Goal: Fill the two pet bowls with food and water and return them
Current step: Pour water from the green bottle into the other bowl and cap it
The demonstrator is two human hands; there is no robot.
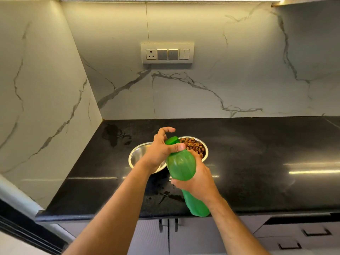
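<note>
Where the black counter [257,153] meets the marble walls [239,80], you have a corner lit by a strip under the cabinet above, with a switch plate [167,53] on the back wall and wet patches on the stone. Drawers [303,234] sit below the counter edge at right. Two steel bowls stand side by side near the middle: the right bowl [195,145] holds brown kibble, and the left bowl [137,155] looks empty, though your wrist covers much of it. Whether it holds any water is hard to make out. Your right hand [197,179] wraps around the middle of the green bottle [181,167], which tilts with its cap toward the bowls. Your left hand [161,150] pinches the cap [172,140] with thumb and fingers, forefinger lifted clear.
</note>
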